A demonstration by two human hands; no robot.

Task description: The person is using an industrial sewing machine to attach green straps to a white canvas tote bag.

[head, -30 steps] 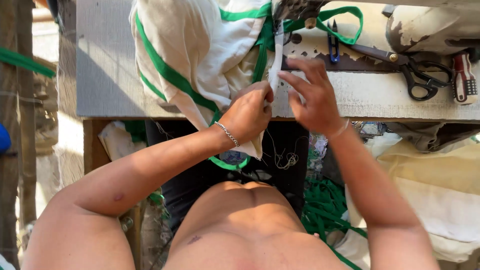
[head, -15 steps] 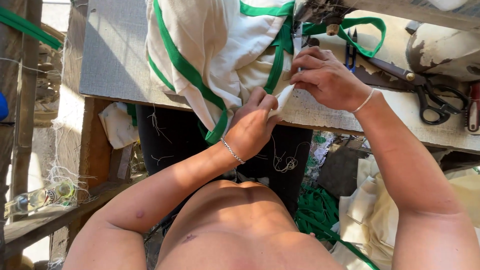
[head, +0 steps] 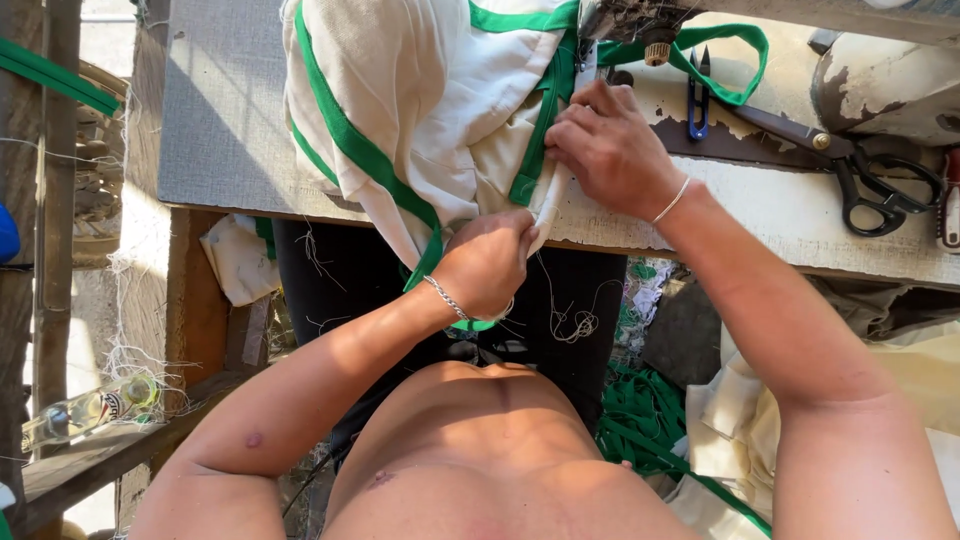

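- The white cloth [head: 410,90] with its green binding tape [head: 345,150] lies bunched on the bench [head: 800,215] and spills over the near edge toward the person's lap.
- It looks light, soft and limp: it folds on itself and would sag wherever it is not held. The weave seems coarse rather than slippery, so a pinch should hold it.
- The taped edge is likely the firmest part, being doubled; it seems the better place to take hold, close to the corner, because a grip on the loose middle would only gather slack.
- The left hand [head: 488,268] is at the bench edge, fingers curled together and clamped on the lower corner of the cloth, where white fabric and green tape meet.
- The right hand [head: 612,150] rests on the bench top just above it, fingers [head: 572,138] bent and pressed together on the cloth's edge, beside a vertical run of green tape, holding it down.
- Between the two hands a short strip of cloth runs taut.
- Loose threads [head: 570,320] hang below the left hand.
- Black-handled scissors [head: 860,175] and small blue thread snips [head: 698,95] lie on the bench to the right, apart from both hands.
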